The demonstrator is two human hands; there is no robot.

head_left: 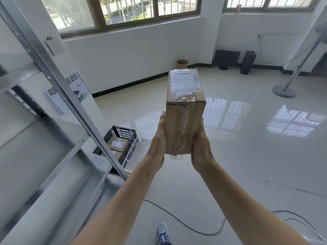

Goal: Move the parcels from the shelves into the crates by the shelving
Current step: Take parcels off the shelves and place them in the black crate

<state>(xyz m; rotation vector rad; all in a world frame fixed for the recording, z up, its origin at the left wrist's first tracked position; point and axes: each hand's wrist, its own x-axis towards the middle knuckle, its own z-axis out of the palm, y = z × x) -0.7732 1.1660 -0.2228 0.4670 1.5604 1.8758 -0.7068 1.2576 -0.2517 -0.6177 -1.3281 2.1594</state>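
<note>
A tall brown cardboard parcel [184, 110], taped and with a label on its top face, is held out in front of me above the floor. My left hand [157, 144] grips its left side and my right hand [200, 147] grips its right side near the bottom. Below and to the left, a black crate [122, 132] stands on the floor beside the shelving and holds labelled parcels [117, 145]. A white crate [141, 147] stands right next to it, partly hidden by my left arm. The metal shelving [53, 121] fills the left side.
Cables [185, 225] run across the glossy floor near my shoe [162, 233]. A fan stand [284, 91] is at the right, a small bin [182, 64] and black speakers [247, 61] stand by the far wall.
</note>
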